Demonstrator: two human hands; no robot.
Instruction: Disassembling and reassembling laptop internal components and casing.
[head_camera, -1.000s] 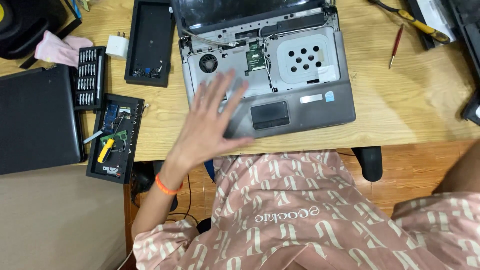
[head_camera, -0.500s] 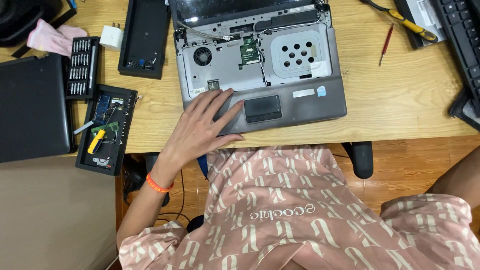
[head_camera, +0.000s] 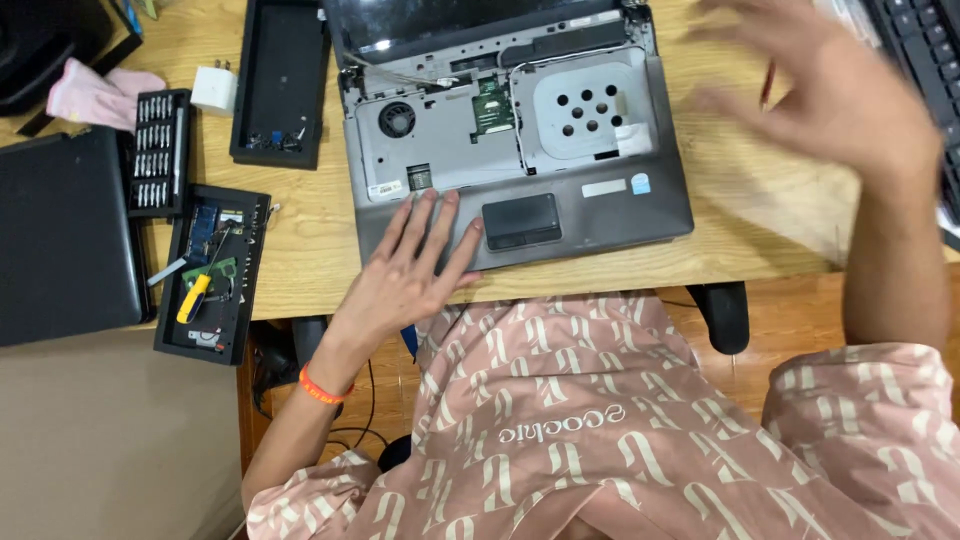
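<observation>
While your left hand (head_camera: 410, 270) lies flat, fingers spread, on the palm rest of the opened grey laptop (head_camera: 520, 150) at the wooden bench's (head_camera: 770, 235) near edge, your right hand (head_camera: 830, 90) hovers open and blurred above bare wood.

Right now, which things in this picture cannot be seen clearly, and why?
- Right hand, head view: motion blur, so finger positions are unclear.
- Laptop screen: cut off by the top edge.
- Palm rest under the left hand: hidden by that hand.
- Bit set: bits too small to tell apart.
- Keyboard: cut off by the right edge.
</observation>
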